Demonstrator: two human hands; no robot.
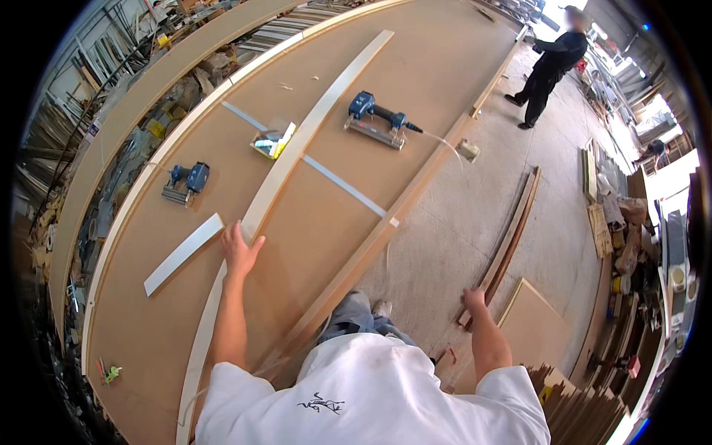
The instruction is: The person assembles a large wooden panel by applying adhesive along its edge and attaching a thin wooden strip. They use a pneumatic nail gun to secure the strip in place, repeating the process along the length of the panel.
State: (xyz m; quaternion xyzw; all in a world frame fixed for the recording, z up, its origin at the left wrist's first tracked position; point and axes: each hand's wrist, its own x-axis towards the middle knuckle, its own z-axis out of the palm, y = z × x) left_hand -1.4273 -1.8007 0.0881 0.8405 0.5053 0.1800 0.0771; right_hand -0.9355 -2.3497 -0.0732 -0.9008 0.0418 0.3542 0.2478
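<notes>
My left hand [241, 252] lies with fingers spread on a long pale wooden strip [326, 115], which runs lengthwise over a large brown panel [423, 67]. Down at my right side, my right hand [475, 299] is closed around the near end of long brown wooden battens [510, 241]; its fingers are partly hidden. Left of my left hand lies a short white strip [183, 254]. Two blue nail guns rest on the panel: one [191, 178] beyond the short strip, another [374, 119] right of the long strip, with an air hose attached.
Pale wooden rails [437, 174] edge the panel. A shiny yellow-marked packet [274, 141] touches the long strip. At far right a person in dark clothes [552, 63] stands by the panel. A board [530, 319] and stacked timber [586, 408] lie right of me; shelves of offcuts stand left.
</notes>
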